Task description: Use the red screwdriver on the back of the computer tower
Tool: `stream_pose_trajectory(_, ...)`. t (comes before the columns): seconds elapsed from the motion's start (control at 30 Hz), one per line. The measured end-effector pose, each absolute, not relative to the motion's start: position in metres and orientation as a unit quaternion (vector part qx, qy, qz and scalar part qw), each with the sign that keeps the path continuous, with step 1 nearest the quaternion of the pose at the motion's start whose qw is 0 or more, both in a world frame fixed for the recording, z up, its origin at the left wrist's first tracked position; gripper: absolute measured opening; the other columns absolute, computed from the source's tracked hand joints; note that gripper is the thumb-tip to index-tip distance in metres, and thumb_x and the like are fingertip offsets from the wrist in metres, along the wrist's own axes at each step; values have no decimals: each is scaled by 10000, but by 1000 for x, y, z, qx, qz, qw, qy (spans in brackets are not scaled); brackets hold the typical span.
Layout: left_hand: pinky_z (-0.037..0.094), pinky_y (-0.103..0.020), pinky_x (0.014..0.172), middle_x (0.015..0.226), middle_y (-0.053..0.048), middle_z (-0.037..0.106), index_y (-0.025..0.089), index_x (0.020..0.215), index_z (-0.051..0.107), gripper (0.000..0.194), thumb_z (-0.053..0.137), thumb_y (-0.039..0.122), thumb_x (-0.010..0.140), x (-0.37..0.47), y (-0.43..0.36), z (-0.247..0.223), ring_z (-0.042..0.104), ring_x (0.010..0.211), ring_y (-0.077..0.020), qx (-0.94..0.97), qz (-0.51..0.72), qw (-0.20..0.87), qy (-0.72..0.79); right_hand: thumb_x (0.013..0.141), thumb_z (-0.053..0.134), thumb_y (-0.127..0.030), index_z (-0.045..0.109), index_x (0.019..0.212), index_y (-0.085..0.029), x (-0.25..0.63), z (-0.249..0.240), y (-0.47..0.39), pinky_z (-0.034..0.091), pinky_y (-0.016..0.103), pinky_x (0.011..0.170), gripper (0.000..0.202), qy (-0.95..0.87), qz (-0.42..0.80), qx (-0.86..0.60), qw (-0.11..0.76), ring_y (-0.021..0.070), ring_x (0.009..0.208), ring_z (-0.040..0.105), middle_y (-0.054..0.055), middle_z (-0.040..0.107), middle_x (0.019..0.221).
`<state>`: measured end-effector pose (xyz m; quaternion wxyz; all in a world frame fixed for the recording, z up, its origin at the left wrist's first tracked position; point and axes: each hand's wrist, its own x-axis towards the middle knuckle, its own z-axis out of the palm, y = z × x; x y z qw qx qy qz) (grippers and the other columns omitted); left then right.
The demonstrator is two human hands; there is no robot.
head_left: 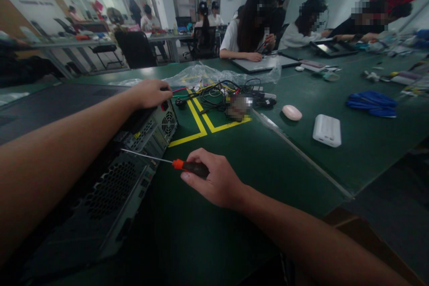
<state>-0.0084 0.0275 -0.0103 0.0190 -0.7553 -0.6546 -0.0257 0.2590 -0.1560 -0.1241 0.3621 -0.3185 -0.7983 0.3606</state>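
A black computer case point(110, 187) lies on the green table at the left, its rear panel with vents and a fan grille facing right. My left hand point(152, 94) rests on the far top corner of the case, fingers bent over the edge near the fan grille. Closed around the dark handle of a screwdriver point(178, 164) with an orange collar, my right hand point(216, 178) is just right of the case. The thin shaft points left, and its tip is at the rear panel's edge; whether it touches cannot be told.
Tangled cables point(214, 94) and clear plastic wrap point(201, 71) lie beyond the case. A pink oval object point(292, 112), a white box-shaped item point(327, 130) and a blue bundle point(372, 103) are at the right. Several people sit across the table point(275, 178).
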Motion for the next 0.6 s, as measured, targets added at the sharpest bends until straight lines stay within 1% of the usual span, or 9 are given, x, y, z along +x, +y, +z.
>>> stream_pose_trajectory(0.1, 591, -475, 1090, 1312, -157, 875, 223, 1442, 870, 686, 494, 518, 950, -9, 28, -10, 779, 1258, -407, -757, -19, 18, -653, 1045, 734, -464, 699, 1064, -232, 259, -124, -155, 431, 318, 738, 236, -796, 361, -312, 372, 161, 727, 580, -8, 694, 892)
stream_pose_trajectory(0.2, 586, -476, 1105, 1339, -158, 871, 207, 1453, 861, 694, 487, 505, 951, -9, 27, -9, 776, 1269, -408, -759, -16, 17, -651, 1102, 674, -490, 740, 1072, -217, 258, -123, -154, 446, 333, 772, 282, -800, 359, -310, 367, 176, 779, 612, 23, 729, 933)
stream_pose_trajectory(0.3, 585, -479, 1111, 1346, -163, 871, 201, 1447, 866, 700, 495, 511, 941, -8, 27, -9, 774, 1279, -417, -758, -20, 17, -652, 1147, 625, -497, 755, 1124, -221, 258, -124, -155, 464, 338, 797, 306, -802, 365, -313, 356, 182, 820, 638, 40, 766, 991)
stream_pose_trajectory(0.37, 586, -471, 1108, 1341, -155, 873, 218, 1442, 871, 698, 503, 523, 934, -8, 26, -9, 774, 1283, -415, -755, -21, 16, -656, 1122, 673, -530, 730, 1177, -236, 259, -125, -156, 465, 333, 781, 304, -799, 370, -319, 351, 178, 800, 630, 25, 762, 993)
stream_pose_trajectory(0.43, 585, -468, 1107, 1342, -152, 873, 226, 1437, 871, 693, 496, 525, 937, -8, 27, -9, 775, 1281, -411, -754, -20, 17, -657, 1057, 755, -548, 681, 1197, -250, 259, -126, -156, 449, 324, 744, 338, -798, 370, -326, 346, 166, 741, 595, -6, 727, 950)
stream_pose_trajectory(0.5, 585, -471, 1103, 1341, -163, 870, 213, 1429, 872, 691, 491, 520, 942, -8, 27, -10, 778, 1274, -414, -756, -19, 18, -654, 1011, 795, -497, 637, 1175, -259, 260, -127, -156, 430, 318, 719, 329, -801, 365, -333, 338, 156, 704, 566, -31, 686, 912)
stream_pose_trajectory(0.6, 588, -467, 1089, 1326, -162, 872, 213, 1413, 879, 680, 494, 518, 942, -8, 27, -10, 782, 1273, -413, -754, -20, 20, -656, 1008, 764, -392, 601, 1137, -269, 260, -127, -156, 422, 318, 715, 241, -806, 363, -334, 326, 159, 718, 587, -37, 677, 906)
